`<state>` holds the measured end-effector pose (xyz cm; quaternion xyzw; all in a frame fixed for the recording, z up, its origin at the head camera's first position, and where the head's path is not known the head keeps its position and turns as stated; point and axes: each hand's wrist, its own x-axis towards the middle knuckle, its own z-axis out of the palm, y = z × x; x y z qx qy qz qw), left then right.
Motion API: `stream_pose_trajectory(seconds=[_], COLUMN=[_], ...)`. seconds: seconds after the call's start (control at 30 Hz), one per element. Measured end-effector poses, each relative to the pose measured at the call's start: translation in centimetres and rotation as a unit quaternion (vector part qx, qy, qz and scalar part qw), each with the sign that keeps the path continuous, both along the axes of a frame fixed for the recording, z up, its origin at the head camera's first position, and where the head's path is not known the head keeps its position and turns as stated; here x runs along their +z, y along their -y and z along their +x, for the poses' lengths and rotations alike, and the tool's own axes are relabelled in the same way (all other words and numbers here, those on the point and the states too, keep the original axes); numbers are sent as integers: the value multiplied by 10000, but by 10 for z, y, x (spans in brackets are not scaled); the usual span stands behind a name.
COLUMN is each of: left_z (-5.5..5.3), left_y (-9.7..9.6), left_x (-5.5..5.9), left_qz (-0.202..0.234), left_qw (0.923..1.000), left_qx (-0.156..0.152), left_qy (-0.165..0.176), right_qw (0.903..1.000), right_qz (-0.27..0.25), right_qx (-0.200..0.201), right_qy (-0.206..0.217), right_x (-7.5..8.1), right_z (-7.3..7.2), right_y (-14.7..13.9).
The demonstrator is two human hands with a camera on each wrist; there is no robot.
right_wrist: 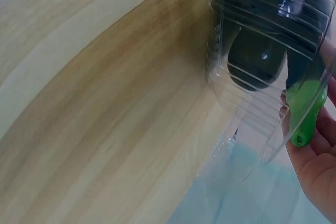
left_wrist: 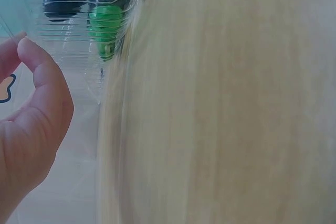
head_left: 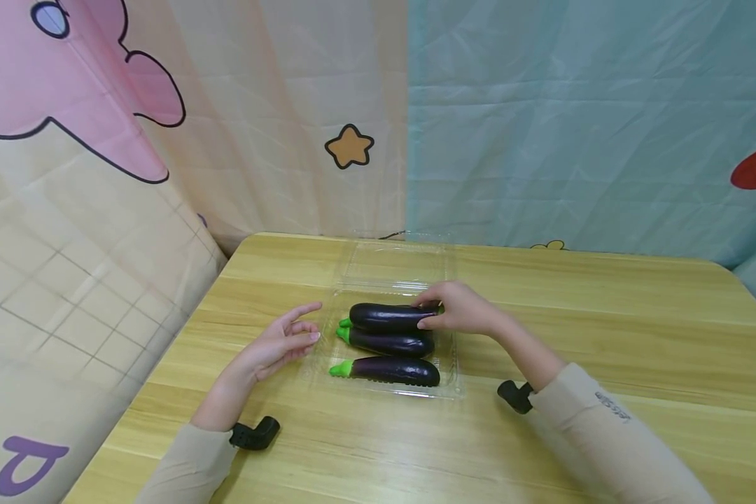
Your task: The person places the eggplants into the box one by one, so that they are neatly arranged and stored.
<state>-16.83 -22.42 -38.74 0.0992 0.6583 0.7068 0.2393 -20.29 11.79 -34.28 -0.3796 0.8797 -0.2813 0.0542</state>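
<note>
A clear plastic clamshell box [head_left: 450, 383] lies with its lid [head_left: 397, 262] folded back. Several glossy dark eggplants lie in it, green stem ends mostly to the left. My right hand [head_left: 456, 308] grips the right end of the rearmost eggplant [head_left: 378, 317], thumb in front and fingers behind. Its green stem [right_wrist: 305, 113] shows beside my palm in the right wrist view. In front lie a middle eggplant [head_left: 393, 343] and a separate front eggplant [head_left: 393, 370]. My left hand [head_left: 280, 346] is at the box's left side, forefinger extended and thumb apart, fingertips right by the rim.
The box stands on a wood-grain table [head_left: 579, 315]. Behind it hangs a printed curtain [head_left: 510, 140], and another patterned cloth [head_left: 69, 280] hangs at the left. A black wrist device [head_left: 255, 434] is on my left wrist, another black device [head_left: 515, 397] on my right.
</note>
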Motion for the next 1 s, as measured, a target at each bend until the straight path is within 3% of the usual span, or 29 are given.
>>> stream_pose_trajectory(seconds=[0.13, 1.0], left_z=[0, 0], left_y=[0, -1], left_x=[0, 2], left_qz=[-31, -76], left_qw=[10000, 10000], left_qx=[10, -20], left_qy=[-5, -49], right_qw=[9998, 9995], right_qz=[-132, -199], right_qx=[107, -32], right_qy=[-137, 263], right_x=[-2, -3], right_z=[0, -1], right_y=[4, 16])
